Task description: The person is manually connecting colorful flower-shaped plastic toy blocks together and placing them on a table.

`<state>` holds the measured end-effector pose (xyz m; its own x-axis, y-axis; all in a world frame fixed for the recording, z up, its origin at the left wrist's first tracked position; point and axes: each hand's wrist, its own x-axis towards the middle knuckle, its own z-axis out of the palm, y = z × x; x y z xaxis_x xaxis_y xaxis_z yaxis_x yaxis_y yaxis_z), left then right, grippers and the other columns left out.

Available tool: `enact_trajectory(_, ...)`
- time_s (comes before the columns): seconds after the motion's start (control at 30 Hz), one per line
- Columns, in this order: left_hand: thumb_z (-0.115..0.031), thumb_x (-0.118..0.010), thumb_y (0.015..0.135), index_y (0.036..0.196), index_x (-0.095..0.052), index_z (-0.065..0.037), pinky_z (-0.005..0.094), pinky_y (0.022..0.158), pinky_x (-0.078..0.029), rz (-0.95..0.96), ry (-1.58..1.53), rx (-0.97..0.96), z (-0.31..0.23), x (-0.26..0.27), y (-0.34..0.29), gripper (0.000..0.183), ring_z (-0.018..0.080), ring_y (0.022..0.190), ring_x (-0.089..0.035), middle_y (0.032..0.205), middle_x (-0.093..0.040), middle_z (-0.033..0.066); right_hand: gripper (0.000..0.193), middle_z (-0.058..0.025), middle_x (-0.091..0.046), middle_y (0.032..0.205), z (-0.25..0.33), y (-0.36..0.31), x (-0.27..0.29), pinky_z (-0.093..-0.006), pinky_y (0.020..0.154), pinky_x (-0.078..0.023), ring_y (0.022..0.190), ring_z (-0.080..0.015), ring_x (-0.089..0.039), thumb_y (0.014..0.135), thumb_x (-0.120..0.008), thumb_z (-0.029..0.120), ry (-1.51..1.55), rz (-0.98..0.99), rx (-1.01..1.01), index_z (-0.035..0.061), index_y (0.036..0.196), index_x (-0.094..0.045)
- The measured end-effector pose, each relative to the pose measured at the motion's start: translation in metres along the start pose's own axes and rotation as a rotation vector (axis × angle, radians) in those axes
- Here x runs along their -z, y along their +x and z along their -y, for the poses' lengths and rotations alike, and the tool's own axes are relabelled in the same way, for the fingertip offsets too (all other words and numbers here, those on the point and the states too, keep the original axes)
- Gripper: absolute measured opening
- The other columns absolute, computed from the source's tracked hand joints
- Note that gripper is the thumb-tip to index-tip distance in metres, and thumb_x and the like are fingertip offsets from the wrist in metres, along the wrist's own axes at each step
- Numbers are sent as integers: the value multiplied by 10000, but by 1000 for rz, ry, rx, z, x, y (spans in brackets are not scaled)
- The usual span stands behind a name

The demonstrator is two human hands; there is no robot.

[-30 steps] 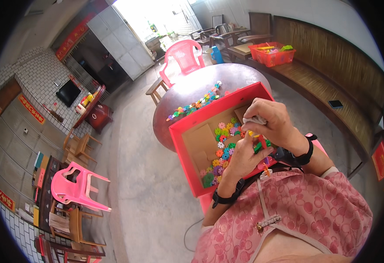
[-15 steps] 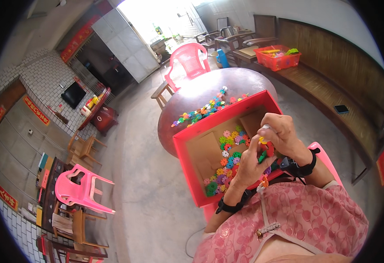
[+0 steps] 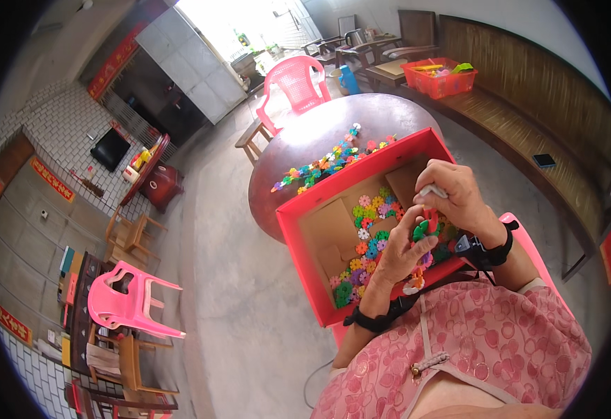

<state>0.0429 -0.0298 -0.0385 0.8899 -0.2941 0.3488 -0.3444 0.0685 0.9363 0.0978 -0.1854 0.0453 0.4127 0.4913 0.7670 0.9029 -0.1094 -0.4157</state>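
My left hand (image 3: 393, 261) is closed on a chain of interlocking flower-shaped plastic discs (image 3: 422, 229), with green, red, purple and orange ones showing. The chain hangs below the fingers toward my lap. Just above it, my right hand (image 3: 461, 197) pinches a white flower disc (image 3: 432, 190). Fingers partly hide whether the white disc touches the chain. Both hands are over the right side of a red cardboard box (image 3: 304, 278), where many loose coloured flower discs (image 3: 362, 267) lie on the brown bottom.
The box leans against a round dark table (image 3: 267, 199) that carries a joined group of discs (image 3: 325, 167). A pink chair (image 3: 295, 87) stands beyond it. To the right, a wooden bench (image 3: 508, 129) holds an orange basket (image 3: 439, 82) and a phone (image 3: 544, 161). Another pink chair (image 3: 127, 297) is at left.
My hands have shifted slightly, and more of the green disc and the white disc shows between the fingers. The yellow disc near the right fingertips is now mostly hidden. The view has tilted a little.
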Motion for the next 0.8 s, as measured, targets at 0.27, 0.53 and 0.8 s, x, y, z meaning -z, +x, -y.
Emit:
enact_trajectory(0.27,-124,-726,813,1254,-470,-41,207,738,-444,139,-247,113,-2,2,-2,516,47,827,-509,957,-517,-34,265,-66,-525,699,-15,-12,13,-274,567,-412,614,-163,-541,880,-612,278,21,-263,-191,28,816,-552)
enact_trajectory(0.53,-8,-704,756,1242,-468,-18,232,738,-452,59,-325,154,-6,11,-3,540,78,865,-523,972,-522,14,186,-43,-548,770,-22,-18,19,-266,619,-423,685,-141,-544,822,-679,154,162,-122,-99,38,913,-566)
enact_trajectory(0.8,-75,-691,783,1277,-429,-16,253,718,-482,162,-322,190,-2,5,3,563,114,832,-562,961,-539,50,137,-52,-569,811,-30,-28,25,-253,639,-432,722,-130,-553,890,-592,164,265,-218,-109,31,908,-563)
